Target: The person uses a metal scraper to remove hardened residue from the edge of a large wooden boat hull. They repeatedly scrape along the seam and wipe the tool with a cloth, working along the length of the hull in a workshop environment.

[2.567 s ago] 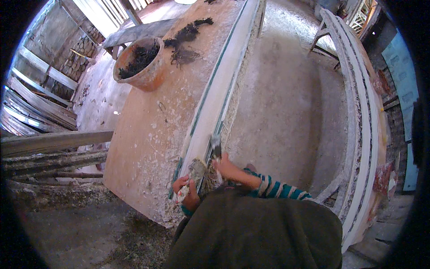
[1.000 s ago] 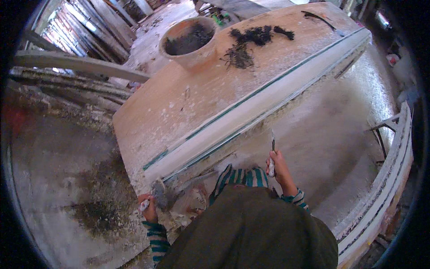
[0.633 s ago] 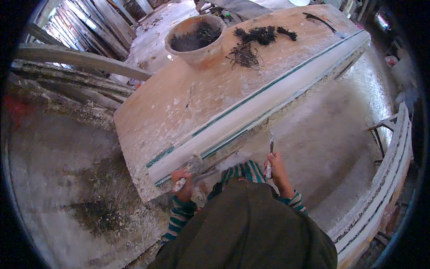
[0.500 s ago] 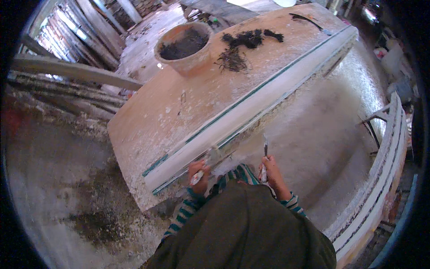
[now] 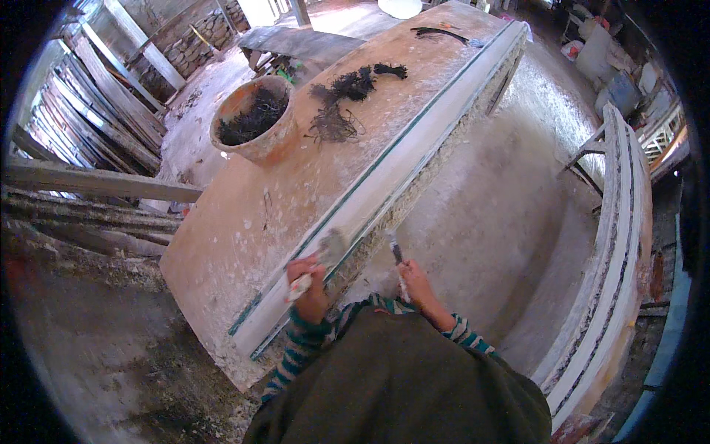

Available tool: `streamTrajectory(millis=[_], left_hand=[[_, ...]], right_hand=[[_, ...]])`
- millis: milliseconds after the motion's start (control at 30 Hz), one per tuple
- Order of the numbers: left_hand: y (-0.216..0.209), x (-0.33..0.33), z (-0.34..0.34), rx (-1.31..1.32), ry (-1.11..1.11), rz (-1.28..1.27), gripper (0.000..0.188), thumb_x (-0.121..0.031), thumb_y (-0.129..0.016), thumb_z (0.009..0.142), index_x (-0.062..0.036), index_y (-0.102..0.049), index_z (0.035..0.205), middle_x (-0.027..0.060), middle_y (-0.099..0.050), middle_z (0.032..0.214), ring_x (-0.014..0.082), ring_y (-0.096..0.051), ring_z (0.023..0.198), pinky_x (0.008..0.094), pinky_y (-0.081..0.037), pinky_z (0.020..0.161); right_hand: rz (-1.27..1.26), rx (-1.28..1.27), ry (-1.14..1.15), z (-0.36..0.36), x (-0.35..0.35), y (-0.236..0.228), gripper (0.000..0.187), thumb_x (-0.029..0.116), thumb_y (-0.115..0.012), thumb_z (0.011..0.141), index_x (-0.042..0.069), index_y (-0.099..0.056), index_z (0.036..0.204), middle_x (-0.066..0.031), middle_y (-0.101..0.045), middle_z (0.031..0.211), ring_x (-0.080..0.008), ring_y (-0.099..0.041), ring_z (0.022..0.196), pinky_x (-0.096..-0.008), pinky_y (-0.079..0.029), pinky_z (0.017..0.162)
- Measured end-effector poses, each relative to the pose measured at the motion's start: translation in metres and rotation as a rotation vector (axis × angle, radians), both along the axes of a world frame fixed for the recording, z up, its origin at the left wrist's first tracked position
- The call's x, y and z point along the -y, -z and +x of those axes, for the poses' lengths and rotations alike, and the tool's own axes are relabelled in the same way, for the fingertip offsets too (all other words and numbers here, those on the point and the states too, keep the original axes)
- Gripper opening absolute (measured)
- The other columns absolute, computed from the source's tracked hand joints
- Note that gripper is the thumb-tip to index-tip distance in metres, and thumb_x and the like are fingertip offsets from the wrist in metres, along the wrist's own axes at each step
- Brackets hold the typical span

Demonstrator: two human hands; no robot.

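Observation:
A long white plaster-like moulding strip (image 5: 384,174) with green edges lies slantwise on the pale orange worktable (image 5: 214,255). My left hand (image 5: 308,280) is closed round a broad-bladed scraper (image 5: 333,243), its whitish handle showing and its grey blade blurred over the strip. Just right of the table's near edge, my right hand (image 5: 420,284) grips a narrow spatula (image 5: 396,251) with a dark shank and whitish tip pointing up and away. The tip is apart from the strip.
A bucket (image 5: 262,150) of dark fibres stands at the table's far left edge. Loose black fibres (image 5: 344,92) lie beside it, and a dark curved tool (image 5: 440,32) farther off. A curved white moulding on a frame (image 5: 614,244) stands at right; timber poles (image 5: 96,111) lean left.
The view has shifted, so the table and bucket sit farther left and the strip looks steeper. My left hand and its scraper have moved farther up over the strip. Both hands keep their tools.

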State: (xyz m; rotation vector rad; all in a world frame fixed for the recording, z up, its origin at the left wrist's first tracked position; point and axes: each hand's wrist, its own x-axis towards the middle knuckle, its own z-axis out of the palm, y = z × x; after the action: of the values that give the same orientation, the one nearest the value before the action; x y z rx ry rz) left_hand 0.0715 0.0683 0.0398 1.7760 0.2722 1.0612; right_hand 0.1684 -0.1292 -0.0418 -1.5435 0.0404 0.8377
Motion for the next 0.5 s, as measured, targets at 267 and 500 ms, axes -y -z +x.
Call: streamTrajectory(millis=[267, 500], left_hand=[[0.046, -0.027, -0.087, -0.178, -0.232, -0.137, 0.017, 0.004, -0.058, 0.076, -0.0052, -0.046, 0.084, 0.0103, -0.05, 0.087, 0.0219, -0.052, 0.087, 0.0332, -0.041, 0.08], [0.071, -0.024, -0.095, -0.204, -0.164, -0.088, 0.018, 0.003, -0.06, 0.075, -0.005, -0.046, 0.083, 0.0114, -0.05, 0.087, 0.0233, -0.052, 0.086, 0.035, -0.041, 0.078]], right_hand=[[-0.105, 0.117, -0.161, -0.03, -0.05, 0.011, 0.032, 0.034, -0.042, 0.091, 0.003, -0.041, 0.097, -0.0098, -0.05, 0.074, -0.0192, -0.049, 0.068, -0.0353, -0.041, 0.062], [-0.096, 0.231, -0.053, -0.07, -0.08, 0.039, 0.032, 0.034, -0.039, 0.092, 0.002, -0.035, 0.096, -0.0129, -0.047, 0.074, -0.0233, -0.048, 0.068, -0.0383, -0.04, 0.064]])
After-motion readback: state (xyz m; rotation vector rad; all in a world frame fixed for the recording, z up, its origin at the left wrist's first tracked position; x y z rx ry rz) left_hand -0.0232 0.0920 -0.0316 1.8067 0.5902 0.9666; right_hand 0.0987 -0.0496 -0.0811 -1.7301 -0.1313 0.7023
